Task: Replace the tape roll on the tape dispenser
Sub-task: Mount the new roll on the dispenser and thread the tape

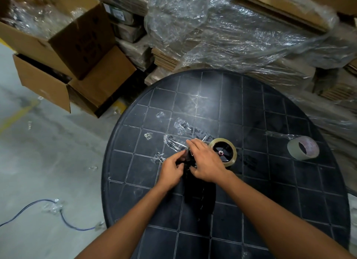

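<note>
Black table (270, 108): both hands (172, 170) pinch tape dispenser (201, 191) front.

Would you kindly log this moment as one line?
tape roll mounted on dispenser | left hand, right hand at dispenser head | loose roll aside

Both hands (191, 165) on black tape dispenser (200, 193), round table (270, 191).

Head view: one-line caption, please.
Both hands, left hand and right hand, work at tape dispenser holding tape roll.
</note>
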A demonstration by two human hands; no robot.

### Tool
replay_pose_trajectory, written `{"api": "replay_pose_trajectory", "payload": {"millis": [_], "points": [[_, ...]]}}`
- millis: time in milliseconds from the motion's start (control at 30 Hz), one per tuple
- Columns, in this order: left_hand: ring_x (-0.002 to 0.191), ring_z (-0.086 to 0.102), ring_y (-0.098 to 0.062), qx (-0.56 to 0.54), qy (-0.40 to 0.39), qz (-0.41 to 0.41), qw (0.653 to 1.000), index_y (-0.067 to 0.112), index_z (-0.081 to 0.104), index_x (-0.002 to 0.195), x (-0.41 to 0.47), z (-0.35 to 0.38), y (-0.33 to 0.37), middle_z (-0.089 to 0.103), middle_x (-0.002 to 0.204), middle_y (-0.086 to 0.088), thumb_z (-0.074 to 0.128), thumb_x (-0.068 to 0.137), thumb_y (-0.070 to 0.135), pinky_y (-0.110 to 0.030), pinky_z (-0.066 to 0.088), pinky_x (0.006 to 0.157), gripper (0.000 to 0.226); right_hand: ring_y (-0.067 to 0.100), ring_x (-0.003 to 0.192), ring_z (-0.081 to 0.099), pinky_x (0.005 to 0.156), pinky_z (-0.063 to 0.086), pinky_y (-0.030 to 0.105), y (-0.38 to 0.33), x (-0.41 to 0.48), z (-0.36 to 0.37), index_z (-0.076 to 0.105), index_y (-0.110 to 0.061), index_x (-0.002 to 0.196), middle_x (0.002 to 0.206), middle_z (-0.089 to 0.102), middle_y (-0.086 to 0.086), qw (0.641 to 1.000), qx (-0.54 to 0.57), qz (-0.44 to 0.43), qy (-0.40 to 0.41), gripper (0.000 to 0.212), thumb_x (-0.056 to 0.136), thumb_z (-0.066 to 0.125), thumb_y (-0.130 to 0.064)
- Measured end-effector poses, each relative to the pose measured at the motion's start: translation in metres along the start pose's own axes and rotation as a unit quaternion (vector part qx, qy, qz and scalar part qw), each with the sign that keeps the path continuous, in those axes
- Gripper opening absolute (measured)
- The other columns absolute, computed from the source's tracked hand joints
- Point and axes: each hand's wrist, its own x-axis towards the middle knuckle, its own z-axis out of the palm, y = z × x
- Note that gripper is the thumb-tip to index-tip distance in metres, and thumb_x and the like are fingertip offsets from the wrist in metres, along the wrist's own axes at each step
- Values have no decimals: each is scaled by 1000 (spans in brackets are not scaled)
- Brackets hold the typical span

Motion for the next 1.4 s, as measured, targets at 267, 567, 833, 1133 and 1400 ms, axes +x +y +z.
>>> {"api": "replay_pose_trajectory", "payload": {"millis": [267, 567, 833, 1133, 1400], "points": [[104, 66, -19, -49, 15, -37, 998, 6, 63, 119, 13, -7, 7, 69, 109, -4, 49, 78, -19, -30, 49, 101, 51, 22, 150, 24, 123, 20, 39, -6, -1, -1, 27, -18, 153, 156, 36, 2, 998, 39, 26, 30, 80, 82, 64, -18], [100, 67, -15, -12, -37, -30, 999, 14, 66, 119, 6, -18, 33, 71, 108, -2, 60, 84, -5, -32, 53, 93, 40, 25, 122, 53, 96, 46, 37, 11, -54, 4, 61, -12, 125, 129, 56, 5, 946, 168, 231, 151, 39, 88, 64, -24], [99, 64, -47, 2, -58, -168, 984, 27, 63, 116, 28, 1, 19, 67, 106, -25, 64, 58, 57, -62, 49, 88, 65, 31, 112, 52, 87, 49, 40, -3, -88, 10, 59, -15, 111, 119, 52, 11, 881, 144, 406, 196, 61, 69, 76, -54], [62, 58, -23, 61, -77, -190, 977, 16, 71, 71, 34, -3, 43, 61, 60, -1, 59, 66, 34, -37, 47, 63, 22, 19, 73, 72, 63, 58, 28, 1, -79, 38, 77, -6, 94, 85, 77, 7, 608, 652, 453, -14, 40, 62, 92, -24], [52, 57, -11, -242, 2, -343, 907, 1, 60, 80, 1, -18, 67, 53, 62, -8, 60, 89, -3, -23, 58, 51, 9, 12, 42, 56, 45, 46, 22, 12, -90, -5, 69, -7, 70, 57, 65, 3, 603, 673, 408, -129, 11, 80, 64, -9]]}}
